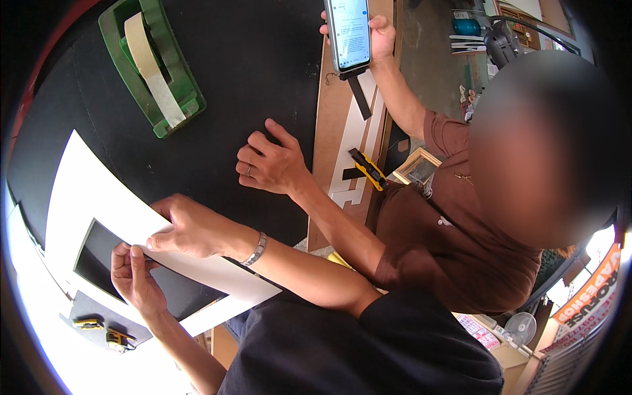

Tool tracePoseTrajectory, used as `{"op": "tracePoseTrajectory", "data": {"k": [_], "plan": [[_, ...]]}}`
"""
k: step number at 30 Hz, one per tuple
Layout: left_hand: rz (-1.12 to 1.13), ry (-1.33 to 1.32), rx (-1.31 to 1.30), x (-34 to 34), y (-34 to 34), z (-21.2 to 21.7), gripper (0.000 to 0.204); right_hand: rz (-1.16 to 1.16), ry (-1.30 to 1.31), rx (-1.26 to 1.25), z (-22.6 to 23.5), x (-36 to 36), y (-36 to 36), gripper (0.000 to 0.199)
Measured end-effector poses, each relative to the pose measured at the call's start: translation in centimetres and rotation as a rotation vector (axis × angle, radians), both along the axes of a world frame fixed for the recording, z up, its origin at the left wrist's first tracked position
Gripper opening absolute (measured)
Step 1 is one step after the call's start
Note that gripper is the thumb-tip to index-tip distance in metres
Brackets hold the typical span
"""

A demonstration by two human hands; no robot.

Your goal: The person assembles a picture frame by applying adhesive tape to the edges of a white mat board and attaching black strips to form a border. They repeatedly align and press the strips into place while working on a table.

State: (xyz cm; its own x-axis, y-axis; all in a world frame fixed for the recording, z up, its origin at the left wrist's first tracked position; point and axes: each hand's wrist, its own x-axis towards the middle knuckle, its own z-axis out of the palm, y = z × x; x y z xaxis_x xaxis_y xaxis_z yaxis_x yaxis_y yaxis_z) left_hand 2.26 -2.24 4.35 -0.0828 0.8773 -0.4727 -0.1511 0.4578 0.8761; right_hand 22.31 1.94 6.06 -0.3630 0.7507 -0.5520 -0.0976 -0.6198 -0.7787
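A white mat board [99,181] with a rectangular window cut in it is tilted over the black tabletop at the lower left. My right hand [197,227], with a bracelet at its wrist, grips the strip beside the window, thumb on top and the other fingers mostly hidden behind the board. My left hand [138,283] reaches up to the window's inner edge, finger and thumb pinched together beside my right thumb. Whether the left fingertips hold the board's edge or something tiny, I cannot make out.
Across from me a co-worker in a brown shirt [421,237] holds a phone [351,36]; their other hand [273,158] rests over the black table [230,72]. A green tape dispenser [191,105] stands at the far left. A yellow cutter [367,169] lies on board strips; tools [118,339] sit lower left.
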Motion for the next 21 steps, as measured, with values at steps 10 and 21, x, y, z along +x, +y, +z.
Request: {"op": "tracePoseTrajectory", "data": {"k": [10, 21], "plan": [[0.007, 0.017, 0.014, -0.6, 0.4, -0.1, 0.017, 0.035, 0.072, 0.017, -0.9, 0.5, -2.0, 0.031], [0.030, 0.011, -0.015, -0.7, 1.4, -0.7, 0.015, 0.006, 0.022, 0.027, 0.5, 0.8, -0.6, 0.033]]}}
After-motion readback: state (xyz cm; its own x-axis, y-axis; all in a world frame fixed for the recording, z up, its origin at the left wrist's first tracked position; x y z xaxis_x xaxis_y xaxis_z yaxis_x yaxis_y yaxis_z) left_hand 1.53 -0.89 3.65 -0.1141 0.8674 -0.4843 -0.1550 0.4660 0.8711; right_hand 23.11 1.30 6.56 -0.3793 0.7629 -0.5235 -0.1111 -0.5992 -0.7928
